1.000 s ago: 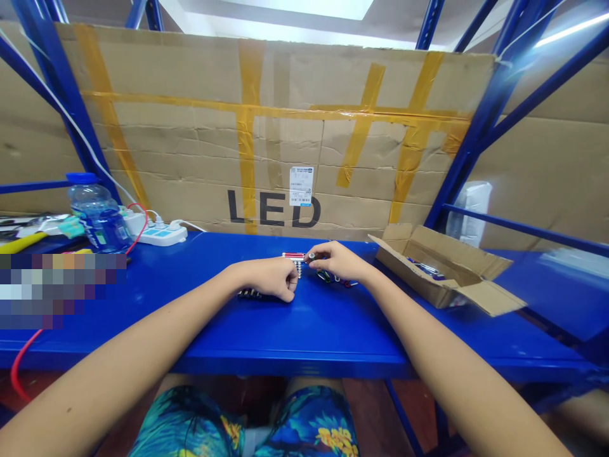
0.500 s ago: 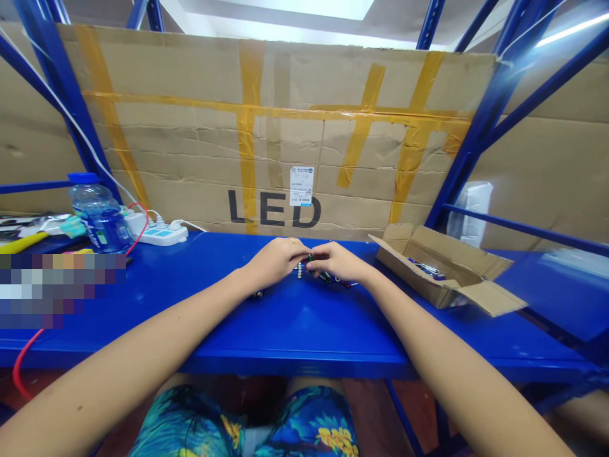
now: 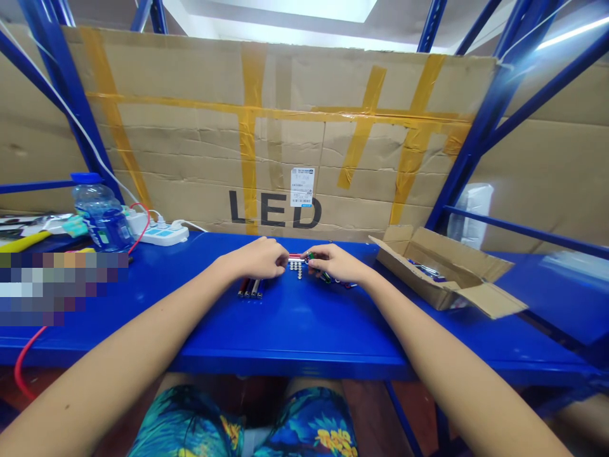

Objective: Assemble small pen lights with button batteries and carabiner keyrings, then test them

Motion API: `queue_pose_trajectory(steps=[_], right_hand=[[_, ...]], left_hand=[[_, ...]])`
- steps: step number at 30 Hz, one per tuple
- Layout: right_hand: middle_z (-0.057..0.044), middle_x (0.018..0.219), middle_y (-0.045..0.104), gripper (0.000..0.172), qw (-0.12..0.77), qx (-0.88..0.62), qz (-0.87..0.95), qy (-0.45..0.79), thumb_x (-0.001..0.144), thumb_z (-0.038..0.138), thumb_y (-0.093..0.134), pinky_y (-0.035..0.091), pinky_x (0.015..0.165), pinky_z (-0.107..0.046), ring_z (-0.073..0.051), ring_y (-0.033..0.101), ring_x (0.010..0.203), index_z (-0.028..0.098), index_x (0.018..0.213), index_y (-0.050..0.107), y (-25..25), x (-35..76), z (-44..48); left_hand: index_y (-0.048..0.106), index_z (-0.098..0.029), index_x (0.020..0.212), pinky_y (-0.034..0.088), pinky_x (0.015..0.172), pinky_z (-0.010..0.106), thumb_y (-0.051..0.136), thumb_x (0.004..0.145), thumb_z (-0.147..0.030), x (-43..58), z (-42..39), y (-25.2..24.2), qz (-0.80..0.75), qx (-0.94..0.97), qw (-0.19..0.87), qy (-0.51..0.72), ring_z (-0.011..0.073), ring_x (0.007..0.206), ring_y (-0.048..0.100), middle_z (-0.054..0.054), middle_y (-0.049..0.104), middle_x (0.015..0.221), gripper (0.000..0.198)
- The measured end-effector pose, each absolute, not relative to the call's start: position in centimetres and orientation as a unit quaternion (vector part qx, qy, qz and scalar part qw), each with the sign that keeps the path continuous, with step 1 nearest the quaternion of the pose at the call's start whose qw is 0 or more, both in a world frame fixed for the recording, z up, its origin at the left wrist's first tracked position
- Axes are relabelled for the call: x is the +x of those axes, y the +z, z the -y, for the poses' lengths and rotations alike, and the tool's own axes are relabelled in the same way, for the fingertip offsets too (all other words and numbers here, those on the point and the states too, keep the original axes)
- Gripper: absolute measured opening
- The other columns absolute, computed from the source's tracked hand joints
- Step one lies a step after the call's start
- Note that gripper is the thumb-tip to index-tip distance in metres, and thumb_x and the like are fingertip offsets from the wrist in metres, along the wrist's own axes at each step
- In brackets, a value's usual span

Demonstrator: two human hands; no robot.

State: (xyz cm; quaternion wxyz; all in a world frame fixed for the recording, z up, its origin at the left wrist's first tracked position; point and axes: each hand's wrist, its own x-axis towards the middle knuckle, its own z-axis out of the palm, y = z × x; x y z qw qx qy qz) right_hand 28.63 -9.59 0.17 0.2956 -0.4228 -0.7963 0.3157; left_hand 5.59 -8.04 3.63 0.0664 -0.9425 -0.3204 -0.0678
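My left hand (image 3: 264,259) is closed, with its curled fingertips beside several small silver button cells (image 3: 295,266) on the blue table; whatever is inside the fingers is hidden. A row of slim metal tubes (image 3: 250,289), dark red, silver and blue, lies under and in front of that hand. My right hand (image 3: 330,261) pinches a slim green tube (image 3: 311,256) between thumb and fingers, just right of the button cells. Between the hands, beyond the cells, lies a red tube (image 3: 295,256). More thin tubes with metal rings (image 3: 337,280) lie below my right palm, partly covered.
On the right stands an open cardboard box (image 3: 442,292) with small items inside. At the left are a blue-capped bottle (image 3: 102,219), a white power strip (image 3: 166,233) and a red cable (image 3: 21,362). A large cardboard sheet (image 3: 190,146) walls the back of the blue table (image 3: 304,330).
My left hand has moved left, away from my right hand, uncovering more button cells, the red tube and the row of tubes. My right hand stays nearly in place with the green tube.
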Motion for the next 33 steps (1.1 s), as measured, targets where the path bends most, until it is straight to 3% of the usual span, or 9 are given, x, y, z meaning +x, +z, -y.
queue_pose_trajectory(steps=[7,10,14,18,24,29,33], right_hand=[[-0.004,0.082,0.067,0.026,0.296,-0.429,0.785,0.334,0.087,0.034,0.056,0.047,0.059,-0.028,-0.014,0.057,0.063,0.018,0.107,0.064,-0.1,28.8,9.4],[-0.004,0.082,0.068,0.023,0.299,-0.424,0.797,0.309,0.087,0.031,0.056,0.047,0.062,-0.029,-0.014,0.057,0.065,0.018,0.105,0.064,-0.2,28.8,9.3],[-0.003,0.082,0.067,0.015,0.327,-0.416,0.798,0.289,0.083,0.027,0.060,0.047,0.068,-0.030,-0.016,0.060,0.073,0.018,0.095,0.060,-0.2,28.5,9.4],[-0.003,0.082,0.066,0.011,0.345,-0.391,0.794,0.313,0.080,0.022,0.061,0.047,0.070,-0.030,-0.017,0.061,0.078,0.018,0.089,0.054,0.1,28.2,9.7],[-0.001,0.079,0.062,0.010,0.325,-0.391,0.808,0.298,0.081,0.024,0.060,0.046,0.062,-0.028,-0.014,0.056,0.068,0.018,0.089,0.058,0.3,28.3,10.0],[-0.004,0.088,0.066,0.011,0.341,-0.375,0.828,0.241,0.083,0.022,0.056,0.046,0.077,-0.033,-0.017,0.059,0.080,0.018,0.092,0.062,0.3,28.2,10.0],[-0.004,0.095,0.063,0.017,0.396,-0.361,0.817,0.212,0.079,0.023,0.062,0.045,0.082,-0.034,-0.019,0.058,0.091,0.018,0.094,0.056,0.1,28.1,9.9]], left_hand=[[0.067,-0.019,0.065,0.038,0.065,0.029,0.058,0.066,-0.013,5.7,7.8,2.5,0.349,-0.932,0.081,-0.044,0.0188,0.065,0.058,0.005,0.067,0.068,0.011],[0.064,-0.019,0.061,0.037,0.062,0.029,0.059,0.065,-0.012,6.0,7.6,2.2,0.343,-0.933,0.084,-0.073,0.0180,0.060,0.056,0.005,0.065,0.064,0.010],[0.065,-0.018,0.072,0.036,0.057,0.026,0.057,0.073,-0.022,7.0,8.3,2.1,0.343,-0.919,0.025,-0.192,0.0161,0.060,0.057,0.004,0.066,0.068,0.008],[0.064,-0.017,0.081,0.039,0.059,0.024,0.057,0.075,-0.020,8.1,9.0,1.8,0.327,-0.890,-0.068,-0.310,0.0136,0.064,0.058,0.001,0.067,0.072,0.010],[0.063,-0.016,0.083,0.041,0.061,0.024,0.056,0.075,-0.017,8.2,8.7,1.3,0.300,-0.879,-0.066,-0.364,0.0128,0.065,0.058,0.001,0.065,0.071,0.010],[0.063,-0.016,0.082,0.041,0.060,0.024,0.056,0.075,-0.018,8.1,8.5,1.5,0.313,-0.884,-0.073,-0.341,0.0125,0.063,0.057,0.001,0.065,0.070,0.010],[0.063,-0.015,0.081,0.041,0.058,0.023,0.056,0.075,-0.018,8.1,8.3,1.2,0.304,-0.873,-0.130,-0.359,0.0112,0.061,0.055,-0.001,0.063,0.066,0.009]])
